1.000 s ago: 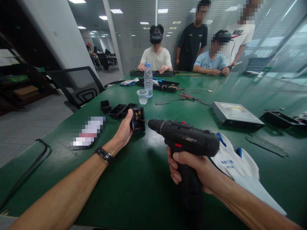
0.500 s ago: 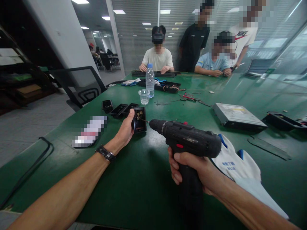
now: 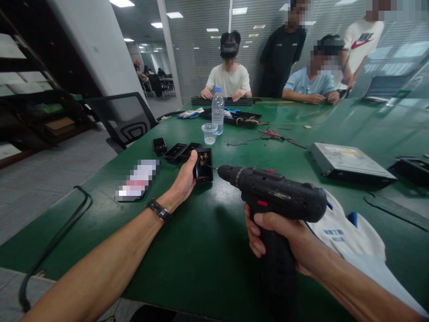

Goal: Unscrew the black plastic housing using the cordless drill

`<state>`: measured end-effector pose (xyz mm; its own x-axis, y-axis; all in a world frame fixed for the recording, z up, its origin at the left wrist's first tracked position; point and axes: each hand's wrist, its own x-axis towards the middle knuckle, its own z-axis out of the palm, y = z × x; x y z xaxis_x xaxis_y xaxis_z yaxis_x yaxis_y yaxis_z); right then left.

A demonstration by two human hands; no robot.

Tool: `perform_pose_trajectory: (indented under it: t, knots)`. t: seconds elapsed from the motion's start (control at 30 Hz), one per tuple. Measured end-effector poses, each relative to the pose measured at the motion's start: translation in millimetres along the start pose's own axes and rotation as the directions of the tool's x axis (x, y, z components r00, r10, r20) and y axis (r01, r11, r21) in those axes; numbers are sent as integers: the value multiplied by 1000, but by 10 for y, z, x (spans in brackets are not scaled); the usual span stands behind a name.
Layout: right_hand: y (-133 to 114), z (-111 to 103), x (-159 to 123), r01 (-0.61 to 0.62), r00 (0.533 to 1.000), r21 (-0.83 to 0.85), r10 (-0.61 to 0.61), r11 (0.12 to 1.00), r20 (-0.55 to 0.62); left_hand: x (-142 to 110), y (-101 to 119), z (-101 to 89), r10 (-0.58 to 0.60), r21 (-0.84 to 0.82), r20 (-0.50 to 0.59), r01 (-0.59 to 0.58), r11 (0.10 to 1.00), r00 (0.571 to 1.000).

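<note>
Head camera, contents as I recorded them from my remote station:

Item one: held black box [image 3: 205,167], raised above the green table [image 3: 201,255] near mid-view, its open side turned towards the power drill [image 3: 281,192]. Brass-coloured parts sat inside; their exact form was too small for me to tell.

Item two: three black boxes [image 3: 174,153], grouped on the table beyond the left hand, open at the top. Small parts showed in the leftmost; I could not make out the contents of the other two.

Item three: clear plastic cup [image 3: 209,135], upright, just beside an upright capped bottle [image 3: 217,114]. The fill of either I could not tell.

Item four: black tray [image 3: 246,118], behind the bottle, holding cables and blue items.

Item five: black container [image 3: 412,171], at the right edge, contents unclear.

Left hand [image 3: 183,181]: partly closed, thumb on the near rim of the held black box, gripping it by its left side.

Right hand [image 3: 275,226]: closed round the drill's handle, the thin bit pointing left into the box's open side. Whether the tip touched anything inside, I could not tell.
</note>
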<state>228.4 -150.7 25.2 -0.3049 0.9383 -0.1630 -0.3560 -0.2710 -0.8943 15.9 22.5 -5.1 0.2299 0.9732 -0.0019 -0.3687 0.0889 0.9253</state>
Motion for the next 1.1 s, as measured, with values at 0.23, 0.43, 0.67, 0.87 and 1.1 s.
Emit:
perform_pose_trajectory:
  t: [0.23,0.43,0.67,0.87,1.1]
  knots:
    - [15,-23,-22,14,1000,15,-14,1000,16,5,-5,0,1,-9,5,-1,1000,1000]
    - [7,-19,-25,6,1000,22,-6,1000,7,-12,15,34,7,-18,-5,-7,1000,1000]
    - [-11,-1,-16,-8,1000,0,8,1000,-13,-5,13,30,-5,-20,-16,5,1000,1000]
    - [3,-19,-10,-19,1000,5,19,1000,-4,-18,20,40,12,10,-13,-12,1000,1000]
    - [-10,-8,-16,-7,1000,3,7,1000,7,-19,22,40,8,-4,-20,-8,1000,1000]
